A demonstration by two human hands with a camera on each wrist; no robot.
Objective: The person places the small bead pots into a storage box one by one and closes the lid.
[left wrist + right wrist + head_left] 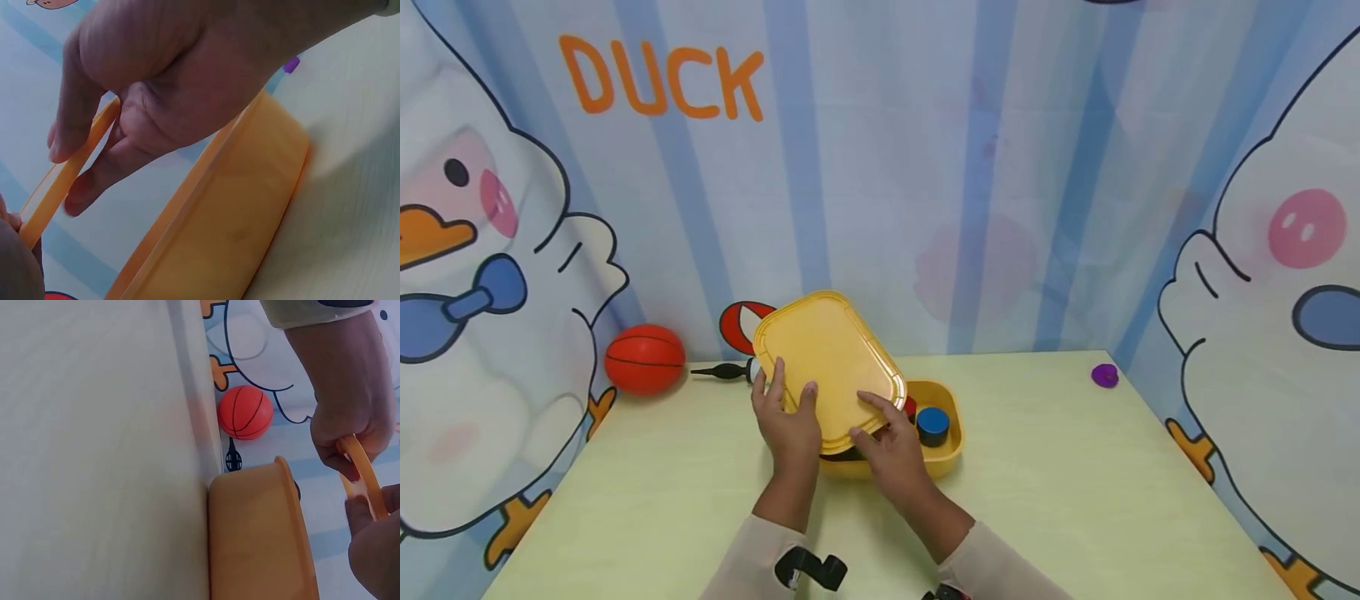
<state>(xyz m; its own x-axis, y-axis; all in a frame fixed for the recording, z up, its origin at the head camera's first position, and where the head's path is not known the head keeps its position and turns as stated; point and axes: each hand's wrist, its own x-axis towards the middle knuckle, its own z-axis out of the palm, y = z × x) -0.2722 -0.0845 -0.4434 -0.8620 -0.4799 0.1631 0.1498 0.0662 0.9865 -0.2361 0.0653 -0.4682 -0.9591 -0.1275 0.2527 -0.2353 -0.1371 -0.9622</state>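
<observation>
A yellow rectangular lid (827,358) is held tilted above a yellow box (957,446). My left hand (788,427) grips the lid's lower left edge, thumb on the upper face. At the lower right corner, my right hand (895,454) pinches the lid between thumb and fingers. The right wrist view shows both hands on the lid's rim (367,481), apart from the box wall (256,537). Inside the box stand a blue-topped round item (933,426) and a red item (911,408), partly covered. Lid and hands hide the box's left part.
A red basketball (645,359) sits at the table's back left. Beside it lies a black item with a pointed tip (724,371), partly behind the lid. A small purple object (1105,375) is at the back right. A printed curtain (887,167) hangs behind the pale table (1060,492).
</observation>
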